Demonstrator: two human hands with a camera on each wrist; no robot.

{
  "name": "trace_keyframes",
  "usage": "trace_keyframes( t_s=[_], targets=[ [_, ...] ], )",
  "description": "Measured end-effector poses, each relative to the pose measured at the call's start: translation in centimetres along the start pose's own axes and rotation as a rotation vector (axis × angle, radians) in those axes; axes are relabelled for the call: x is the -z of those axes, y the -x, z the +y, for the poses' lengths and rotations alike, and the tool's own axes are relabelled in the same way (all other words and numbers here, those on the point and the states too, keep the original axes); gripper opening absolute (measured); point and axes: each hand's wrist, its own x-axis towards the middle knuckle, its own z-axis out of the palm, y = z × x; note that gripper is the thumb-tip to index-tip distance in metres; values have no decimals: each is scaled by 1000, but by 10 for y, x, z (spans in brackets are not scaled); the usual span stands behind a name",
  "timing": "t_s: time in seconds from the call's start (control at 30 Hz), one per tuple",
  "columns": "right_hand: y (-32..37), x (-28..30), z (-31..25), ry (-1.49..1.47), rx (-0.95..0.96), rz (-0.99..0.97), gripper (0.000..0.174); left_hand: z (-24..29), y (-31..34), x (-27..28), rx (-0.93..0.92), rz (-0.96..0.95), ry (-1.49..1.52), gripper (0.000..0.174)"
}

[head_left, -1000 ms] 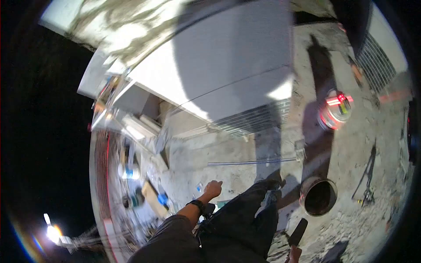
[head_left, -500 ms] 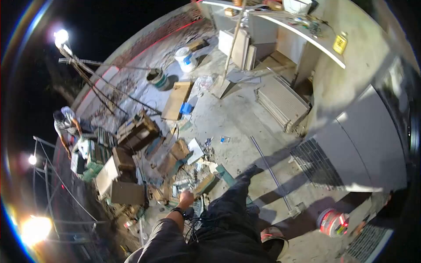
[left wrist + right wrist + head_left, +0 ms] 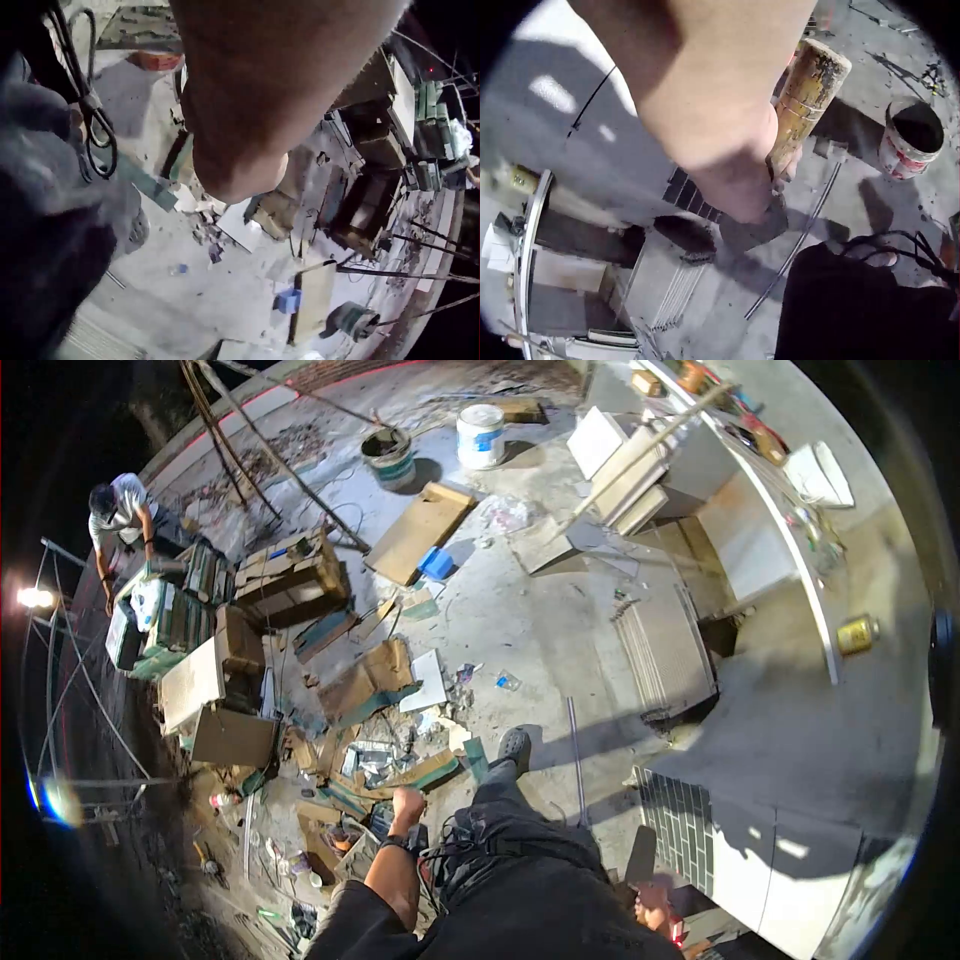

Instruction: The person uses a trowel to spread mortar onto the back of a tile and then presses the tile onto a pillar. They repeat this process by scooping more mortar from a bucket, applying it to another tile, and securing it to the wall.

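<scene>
My right hand grips a trowel low at my right side; its flat dark blade points forward. In the right wrist view the worn wooden handle of the trowel sticks out past the fist, and the fingers are mostly hidden behind the hand. My left hand hangs in front of my left hip with the fingers loosely curled and nothing in them. Beneath it in the head view lie torn cardboard and broken tile pieces. The left wrist view shows the back of the left hand over this debris.
A metal bar lies before my feet. Stacked tiles stand right, by a wall with a shelf. Ahead are a white bucket, a dark bucket and a flat board. A person bends over boxes far left.
My view has swung left from the wall and striped bucket to the littered floor, and the ground ahead is closer. The trowel stays in my right hand; the left hand remains empty.
</scene>
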Motion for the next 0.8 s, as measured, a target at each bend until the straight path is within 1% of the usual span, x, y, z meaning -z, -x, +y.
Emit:
trace_keyframes(
  t_s=[0.03, 0.07, 0.1, 0.13, 0.2, 0.27, 0.3, 0.33, 0.37, 0.4, 0.43, 0.5, 0.53, 0.57, 0.6, 0.63, 0.67, 0.7, 0.73, 0.77, 0.8],
  targets=[
    [9, -23, -25, 20, -12, 4, 27, 3, -6, 19, 279, -7, 566, 15],
    [20, -58, -62, 432, 120, 124, 27, 6, -12, 39, 562, 156, 1129, 13],
    [25, -87, -103, 850, 258, 235, 27, 6, -18, 63, 642, 217, 1236, 14],
    [25, -118, -138, 998, 312, 327, 27, 5, -25, 76, 727, 287, 1346, 17],
    [22, -167, -196, 1085, 334, 346, 26, -11, -42, 75, 673, 252, 1473, 24],
    [7, -215, -250, 1162, 332, 327, 25, -12, -43, 71, 772, 295, 1611, 27],
    [-3, -234, -274, 1204, 321, 308, 25, -7, -37, 90, 866, 277, 1646, 28],
    [-18, -250, -298, 1250, 308, 298, 25, -1, -33, 103, 888, 304, 1623, 27],
    [-33, -267, -321, 1293, 293, 289, 24, 1, -33, 103, 940, 305, 1636, 25],
    [-46, -285, -346, 1341, 279, 283, 24, 4, -33, 102, 957, 355, 1617, 24],
    [-68, -313, -388, 1399, 257, 274, 24, 7, -42, 110, 1048, 371, 1633, 23],
    [-93, -347, -441, 1482, 227, 283, 25, 21, -52, 114, 1169, 369, 1670, 23],
    [-108, -364, -474, 1531, 216, 282, 25, 25, -61, 121, 1240, 376, 1698, 24],
    [-123, -379, -507, 1582, 207, 276, 25, 33, -64, 145, 1262, 402, 1641, 26],
    [-143, -390, -544, 1633, 210, 273, 26, 39, -81, 126, 1267, 400, 1708, 29],
    [-165, -400, -585, 1687, 212, 267, 26, 46, -94, 134, 1359, 399, 1709, 29],
    [-196, -404, -632, 1754, 213, 248, 26, 54, -104, 146, 1303, 386, 1747, 30],
    [-233, -408, -678, 1836, 202, 209, 27, 66, -118, 181, 1364, 367, 1759, 31],
    [-250, -439, -721, 1871, 126, 128, 28, 74, -133, 198, 1340, 326, 1671, 28],
    [-266, -475, -765, 2360, 290, -54, 28, 77, -150, 223, 1332, 278, 1723, 25],
    [-243, -554, -802, 2824, 600, -174, 29, 84, -163, 277, 1313, 324, 1768, 25]
  ],
)
